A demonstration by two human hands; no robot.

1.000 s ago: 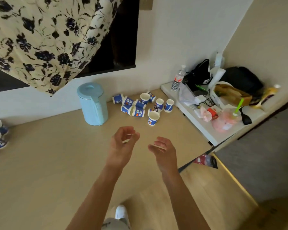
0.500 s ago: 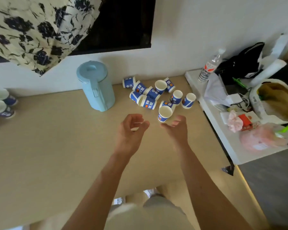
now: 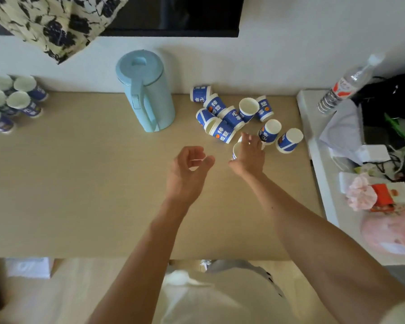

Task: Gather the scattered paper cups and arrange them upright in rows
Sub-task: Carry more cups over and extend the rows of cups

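Head view: table; right of light-blue jug, scattered paper cups; left of it, upright rows. Left grip loosely curled, empty; right grip over nearest cup, closure hidden. Pinch sidewall lightly, lift straight, clear of neighbours.

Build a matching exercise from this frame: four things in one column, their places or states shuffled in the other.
Column A
1. light blue jug
2. water bottle
3. left hand
4. right hand

Column B
a. on the white side table
b. reaching over the nearest paper cup of the pile
c. loosely curled, holding nothing, above the wooden tabletop
d. standing left of the scattered paper cups

Pairs: 1-d; 2-a; 3-c; 4-b
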